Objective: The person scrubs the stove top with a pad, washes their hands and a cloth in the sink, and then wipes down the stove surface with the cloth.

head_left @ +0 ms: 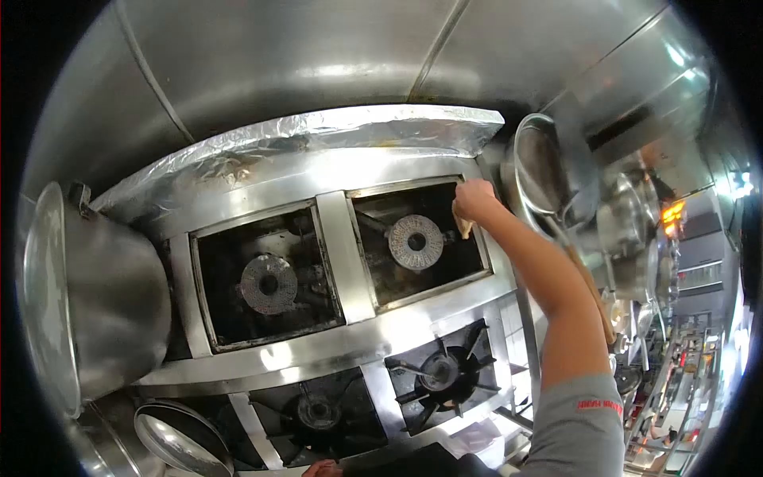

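My right hand (475,199) is closed at the right edge of the back right burner well (373,274). Out of its fingers hangs a small crumpled beige piece, apparently a cloth (462,226). Close to the cloth, on its left, is a round perforated burner head (416,242), its grate off. A second burner head (269,285) sits in the dark well to the left, also without a grate. Only a sliver of my left hand (323,469) shows at the bottom edge, near the front burners; its fingers are mostly hidden.
Front burners carry black grates (441,374). A large steel pot (119,294) stands at the left, with a round lid or pan (179,437) below it. Crumpled foil (318,127) lines the back ledge. Pans and a strainer (540,163) crowd the right side.
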`<action>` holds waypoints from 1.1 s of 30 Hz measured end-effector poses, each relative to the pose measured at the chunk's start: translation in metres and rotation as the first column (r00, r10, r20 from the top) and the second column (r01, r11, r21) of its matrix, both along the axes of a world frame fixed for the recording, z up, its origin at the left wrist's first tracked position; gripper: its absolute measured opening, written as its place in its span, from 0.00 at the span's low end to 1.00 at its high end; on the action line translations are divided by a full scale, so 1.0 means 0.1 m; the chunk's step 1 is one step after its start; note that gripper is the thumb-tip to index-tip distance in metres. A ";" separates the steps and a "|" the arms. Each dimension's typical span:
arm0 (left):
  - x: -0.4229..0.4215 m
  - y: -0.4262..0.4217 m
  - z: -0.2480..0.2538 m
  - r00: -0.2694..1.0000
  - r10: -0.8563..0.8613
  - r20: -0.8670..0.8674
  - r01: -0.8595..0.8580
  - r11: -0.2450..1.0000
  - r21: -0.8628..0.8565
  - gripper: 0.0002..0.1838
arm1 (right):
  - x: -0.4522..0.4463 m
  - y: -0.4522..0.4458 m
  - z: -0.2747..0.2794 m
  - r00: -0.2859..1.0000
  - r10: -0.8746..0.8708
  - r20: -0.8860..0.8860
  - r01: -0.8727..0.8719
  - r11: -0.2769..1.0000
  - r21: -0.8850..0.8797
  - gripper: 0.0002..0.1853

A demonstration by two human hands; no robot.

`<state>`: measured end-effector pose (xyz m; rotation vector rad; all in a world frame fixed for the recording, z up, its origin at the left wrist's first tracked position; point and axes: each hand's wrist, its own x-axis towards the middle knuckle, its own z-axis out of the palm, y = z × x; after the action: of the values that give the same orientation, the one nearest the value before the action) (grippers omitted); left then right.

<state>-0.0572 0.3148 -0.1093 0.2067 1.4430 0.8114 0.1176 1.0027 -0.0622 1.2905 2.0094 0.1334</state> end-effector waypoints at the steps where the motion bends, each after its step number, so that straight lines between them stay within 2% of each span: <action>1: 0.03 -0.12 -0.12 1.000 -0.005 0.024 0.005 1.000 -0.001 0.21 | 0.15 -0.02 -0.03 0.992 0.108 -0.060 -0.103 0.991 0.085 0.12; 2: 0.07 -0.25 -0.23 0.999 0.031 0.012 -0.031 0.999 0.011 0.21 | 0.27 -0.13 -0.01 0.971 0.216 -0.107 -0.197 0.967 0.162 0.13; 3: 0.10 -0.42 -0.30 0.998 0.063 -0.006 -0.063 0.998 0.017 0.21 | 0.40 -0.25 -0.02 0.976 0.199 -0.086 -0.186 0.972 0.142 0.13; 4: 0.06 -0.34 -0.17 0.998 -0.033 -0.044 0.034 0.999 0.018 0.21 | 0.44 -0.40 0.09 0.976 0.189 -0.103 -0.176 0.976 0.124 0.14; 5: 0.06 -0.35 -0.17 0.999 -0.035 -0.027 0.036 0.999 0.016 0.21 | 0.47 -0.52 0.17 0.975 0.186 -0.124 -0.173 0.979 0.110 0.16; 7: 0.05 -0.41 -0.19 0.988 -0.118 -0.102 0.123 0.991 0.046 0.21 | 0.66 -0.82 0.10 0.981 0.148 -0.128 -0.138 0.986 0.090 0.18; 8: 0.07 -0.39 -0.17 0.981 -0.115 -0.158 0.119 0.993 0.017 0.21 | 0.76 -0.98 0.11 0.976 0.113 -0.184 -0.100 0.992 0.078 0.19; 10: 0.06 -0.46 -0.15 0.984 -0.122 -0.128 0.127 0.991 0.030 0.20 | 0.86 -1.22 0.18 0.969 0.085 -0.233 -0.073 0.995 0.061 0.20; 12: 0.05 -0.60 -0.19 0.976 -0.170 -0.139 0.182 0.980 0.078 0.18 | 0.85 -1.40 0.26 0.963 -0.123 -0.240 0.123 0.992 -0.018 0.24; 13: 0.07 -0.65 -0.21 0.977 -0.160 -0.141 0.172 0.982 0.077 0.18 | 0.83 -1.42 0.27 0.964 -0.114 -0.242 0.112 0.993 -0.019 0.24; 15: 0.08 -0.76 -0.21 0.952 -0.191 -0.239 0.213 0.974 0.073 0.17 | 0.83 -1.44 0.26 0.874 -0.405 -0.269 0.394 0.914 -0.096 0.28; 18: 0.10 -0.81 -0.12 0.981 -0.107 -0.162 0.120 0.990 0.074 0.16 | 1.03 -1.35 -0.01 0.815 -0.443 -0.373 0.463 0.886 -0.039 0.31; 21: 0.13 -0.92 -0.10 0.990 -0.065 -0.127 0.074 0.995 0.065 0.15 | 0.98 -1.39 -0.16 0.777 -0.426 -0.464 0.457 0.888 -0.052 0.31; 22: 0.12 -0.94 -0.08 0.990 -0.055 -0.129 0.063 0.996 0.065 0.15 | 0.83 -1.45 -0.19 0.885 -0.194 -0.423 0.184 0.981 -0.066 0.31; 23: 0.10 -0.96 -0.04 0.981 -0.092 -0.170 0.104 0.993 0.063 0.14 | 0.73 -1.52 -0.18 0.886 -0.189 -0.424 0.176 0.982 -0.071 0.31; 25: 0.08 -1.07 -0.02 0.970 -0.124 -0.211 0.138 0.989 0.056 0.14 | 0.32 -1.75 -0.06 0.814 -0.393 -0.427 0.381 0.917 -0.117 0.30; 26: 0.10 -1.11 -0.07 0.964 -0.125 -0.236 0.141 0.989 0.049 0.13 | 0.22 -1.86 -0.10 0.860 -0.274 -0.431 0.277 0.959 -0.058 0.28; 27: 0.11 -1.17 -0.09 0.957 -0.126 -0.263 0.141 0.989 0.042 0.13 | 0.16 -1.85 -0.31 0.863 -0.229 -0.451 0.225 0.972 -0.063 0.27; 28: 0.11 -1.19 -0.04 0.956 -0.114 -0.269 0.130 0.991 0.043 0.13 | -0.07 -1.98 -0.25 0.813 -0.307 -0.495 0.288 0.950 -0.117 0.27; 29: 0.10 -1.17 0.01 0.960 -0.103 -0.259 0.113 0.993 0.024 0.13 | -0.30 -2.12 -0.12 0.819 -0.303 -0.488 0.273 0.953 -0.134 0.27; 31: 0.07 -1.15 0.09 0.963 -0.086 -0.257 0.092 0.996 0.013 0.13 | -0.61 -2.34 -0.03 0.847 -0.155 -0.509 0.110 0.987 -0.117 0.26; 32: 0.05 -1.15 0.13 0.956 -0.103 -0.274 0.116 0.993 0.030 0.14 | -0.60 -2.31 0.00 0.844 -0.148 -0.516 0.106 0.988 -0.111 0.26; 33: 0.01 -1.12 0.15 0.947 -0.119 -0.298 0.140 0.989 0.050 0.14 | -0.56 -2.21 -0.03 0.657 -0.426 -0.622 0.211 0.896 -0.390 0.27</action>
<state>-0.0565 0.2028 -0.0945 0.4890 1.6613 0.7459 0.0612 0.7813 -0.0649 1.6295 2.2187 -0.9311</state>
